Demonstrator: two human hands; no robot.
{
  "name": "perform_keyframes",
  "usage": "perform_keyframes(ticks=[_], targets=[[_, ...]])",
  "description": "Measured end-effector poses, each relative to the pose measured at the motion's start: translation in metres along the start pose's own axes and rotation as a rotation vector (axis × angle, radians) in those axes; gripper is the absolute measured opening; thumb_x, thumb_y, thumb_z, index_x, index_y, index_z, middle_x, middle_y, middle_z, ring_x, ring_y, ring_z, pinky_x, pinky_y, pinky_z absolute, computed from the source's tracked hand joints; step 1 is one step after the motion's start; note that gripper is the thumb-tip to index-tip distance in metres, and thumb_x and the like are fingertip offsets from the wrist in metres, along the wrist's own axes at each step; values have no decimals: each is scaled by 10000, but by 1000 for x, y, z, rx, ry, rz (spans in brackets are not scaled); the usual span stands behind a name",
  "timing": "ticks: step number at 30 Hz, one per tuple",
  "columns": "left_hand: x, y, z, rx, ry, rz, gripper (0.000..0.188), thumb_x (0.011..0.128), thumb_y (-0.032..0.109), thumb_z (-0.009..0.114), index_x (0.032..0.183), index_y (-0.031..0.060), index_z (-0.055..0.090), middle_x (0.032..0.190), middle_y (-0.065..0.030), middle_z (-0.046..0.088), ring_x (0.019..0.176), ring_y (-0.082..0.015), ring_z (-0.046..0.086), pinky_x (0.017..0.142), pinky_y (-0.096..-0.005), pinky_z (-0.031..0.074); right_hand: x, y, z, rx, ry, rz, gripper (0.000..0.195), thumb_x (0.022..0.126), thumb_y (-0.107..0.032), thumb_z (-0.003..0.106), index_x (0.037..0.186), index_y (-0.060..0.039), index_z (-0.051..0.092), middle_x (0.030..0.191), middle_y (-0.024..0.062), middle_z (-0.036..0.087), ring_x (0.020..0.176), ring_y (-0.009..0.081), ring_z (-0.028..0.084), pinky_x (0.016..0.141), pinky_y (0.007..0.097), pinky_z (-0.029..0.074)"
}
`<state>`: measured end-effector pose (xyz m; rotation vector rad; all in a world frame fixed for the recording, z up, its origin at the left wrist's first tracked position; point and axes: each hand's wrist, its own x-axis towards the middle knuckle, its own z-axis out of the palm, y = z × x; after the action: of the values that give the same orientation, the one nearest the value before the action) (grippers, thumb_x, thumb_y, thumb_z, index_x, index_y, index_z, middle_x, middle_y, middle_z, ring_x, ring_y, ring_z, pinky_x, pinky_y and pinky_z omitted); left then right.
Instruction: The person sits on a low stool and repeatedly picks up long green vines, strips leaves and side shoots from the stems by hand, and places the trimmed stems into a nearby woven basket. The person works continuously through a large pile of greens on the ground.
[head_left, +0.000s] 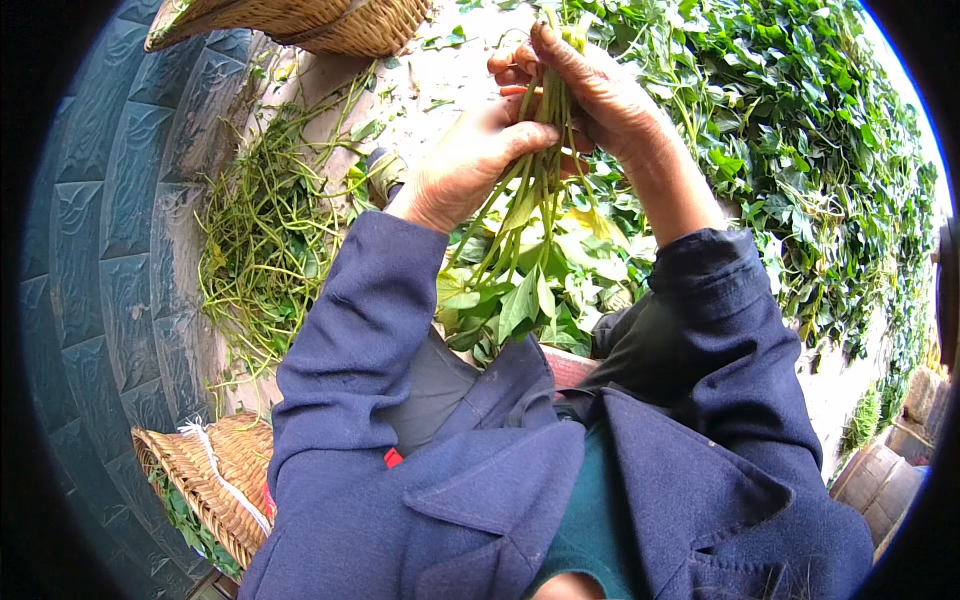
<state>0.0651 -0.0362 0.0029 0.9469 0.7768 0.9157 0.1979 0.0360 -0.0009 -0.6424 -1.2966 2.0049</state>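
Observation:
A bunch of long green leaf stalks (553, 105), which look like sweet potato greens, is held in front of me. My left hand (469, 169) grips it lower down, with the thumb lying across the stalks. Nearer their cut-looking upper ends, my right hand (600, 97) closes around the same bunch, thumb raised along it. Broad leaves (521, 304) hang from the stalks toward my lap. Some fingers of both hands are hidden behind the bunch.
At left lies a tangled heap of bare stems (270, 225). A large pile of leafy vines (802, 142) fills the right. One wicker basket (352, 30) stands at the top; another wicker basket (232, 457), holding leaves, is at lower left beside a blue-grey brick-patterned wall (127, 217).

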Motion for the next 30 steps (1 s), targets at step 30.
perform_keyframes(ticks=[30], targets=[[-5,-2,-30,272,122,89,306,848,138,457,1111,-19,459,933,-112,581,837,-179,588,763,-283,483,-5,9,6,-659,160,-77,180,777,-165,595,862,-8,578,649,44,584,565,83,545,548,211,434]])
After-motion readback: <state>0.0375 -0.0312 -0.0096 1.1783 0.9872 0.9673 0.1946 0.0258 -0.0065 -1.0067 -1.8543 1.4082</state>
